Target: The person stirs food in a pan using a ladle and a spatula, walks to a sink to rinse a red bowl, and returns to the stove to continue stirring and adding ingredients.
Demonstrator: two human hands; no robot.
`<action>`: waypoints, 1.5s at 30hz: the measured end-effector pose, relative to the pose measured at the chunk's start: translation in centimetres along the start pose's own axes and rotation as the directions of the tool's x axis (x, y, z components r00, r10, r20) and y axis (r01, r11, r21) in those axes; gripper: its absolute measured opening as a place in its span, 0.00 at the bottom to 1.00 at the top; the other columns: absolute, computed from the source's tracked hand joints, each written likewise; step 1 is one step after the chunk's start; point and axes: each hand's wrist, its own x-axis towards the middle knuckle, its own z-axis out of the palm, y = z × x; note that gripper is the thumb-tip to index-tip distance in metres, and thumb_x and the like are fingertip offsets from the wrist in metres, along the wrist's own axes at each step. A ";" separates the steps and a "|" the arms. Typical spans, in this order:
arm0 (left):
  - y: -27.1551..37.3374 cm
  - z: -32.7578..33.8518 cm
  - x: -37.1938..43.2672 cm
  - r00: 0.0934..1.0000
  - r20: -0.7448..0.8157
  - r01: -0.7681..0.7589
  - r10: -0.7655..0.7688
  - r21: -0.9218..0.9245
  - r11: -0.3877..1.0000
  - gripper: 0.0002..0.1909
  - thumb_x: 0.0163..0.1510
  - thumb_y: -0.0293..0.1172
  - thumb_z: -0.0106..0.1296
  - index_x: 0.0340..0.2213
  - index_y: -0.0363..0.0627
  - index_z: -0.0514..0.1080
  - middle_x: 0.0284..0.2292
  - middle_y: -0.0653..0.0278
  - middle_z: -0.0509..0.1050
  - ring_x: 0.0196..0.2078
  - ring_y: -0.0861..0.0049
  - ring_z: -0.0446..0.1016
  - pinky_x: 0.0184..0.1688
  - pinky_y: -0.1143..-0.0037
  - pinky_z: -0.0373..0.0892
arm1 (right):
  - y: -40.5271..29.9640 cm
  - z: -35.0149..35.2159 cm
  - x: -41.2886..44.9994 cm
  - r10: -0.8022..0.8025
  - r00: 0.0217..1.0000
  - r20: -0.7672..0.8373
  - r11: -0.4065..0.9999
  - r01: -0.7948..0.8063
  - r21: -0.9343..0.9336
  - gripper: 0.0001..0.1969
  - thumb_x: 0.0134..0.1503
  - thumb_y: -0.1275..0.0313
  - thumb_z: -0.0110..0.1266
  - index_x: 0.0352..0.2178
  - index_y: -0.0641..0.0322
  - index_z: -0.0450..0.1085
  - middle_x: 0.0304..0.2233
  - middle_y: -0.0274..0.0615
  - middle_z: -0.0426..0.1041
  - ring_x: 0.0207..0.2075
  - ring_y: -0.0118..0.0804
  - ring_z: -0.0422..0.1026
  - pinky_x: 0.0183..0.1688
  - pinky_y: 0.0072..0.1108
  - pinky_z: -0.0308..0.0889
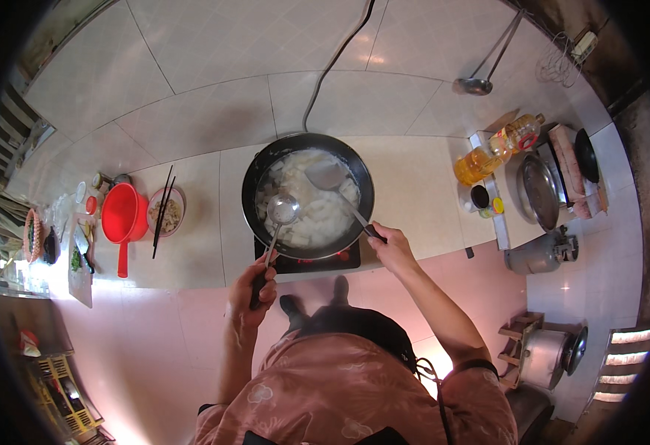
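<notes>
A black wok [250,214] sits on an induction cooker [303,266] whose display glows red. Pale cubes, perhaps tofu, lie in cloudy, steaming liquid [308,222] inside it. My left hand [254,292] grips the dark handle of a metal ladle [284,209], whose round bowl is over the left part of the wok. In my right hand [393,247] is the black handle of a metal wok spatula [326,175]; its broad blade rests among the food near the wok's upper right. Steam blurs some of the cubes.
Left on the counter are a red plastic ladle [120,214], a bowl of chopped food [176,223] with chopsticks [163,214] across it, and a knife [83,247] on a cutting board [83,286]. At right stand an oil bottle [472,166] and a metal basin [539,192]. A gas cylinder [533,257] is below.
</notes>
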 end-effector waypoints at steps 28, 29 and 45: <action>3.1 -3.2 -2.3 0.997 0.033 0.070 -0.070 -0.026 0.997 0.19 0.55 0.28 0.36 0.49 0.39 0.60 0.24 0.64 0.65 0.13 0.82 0.56 0.14 0.84 0.55 | -3.2 10.6 0.9 0.023 0.987 -0.161 1.000 -0.024 -0.004 0.25 0.52 0.71 0.48 0.52 0.68 0.58 0.48 0.59 0.65 0.52 0.50 0.63 0.53 0.25 0.57; 3.2 -3.3 -2.5 0.998 0.031 0.059 -0.059 0.001 0.998 0.19 0.55 0.28 0.37 0.49 0.39 0.61 0.24 0.64 0.65 0.13 0.82 0.57 0.14 0.84 0.55 | -3.1 11.0 1.0 0.012 0.985 -0.172 1.000 -0.011 0.004 0.25 0.52 0.71 0.48 0.52 0.67 0.58 0.47 0.59 0.65 0.51 0.50 0.63 0.53 0.25 0.58; 3.3 -2.0 1.8 0.990 0.054 0.130 -0.133 0.058 0.990 0.11 0.55 0.30 0.43 0.39 0.39 0.66 0.22 0.68 0.66 0.14 0.87 0.57 0.11 0.87 0.52 | -3.9 4.5 -2.9 -0.399 0.851 -0.342 0.915 0.344 -0.213 0.22 0.50 0.78 0.52 0.50 0.61 0.63 0.30 0.50 0.70 0.32 0.44 0.71 0.37 0.24 0.65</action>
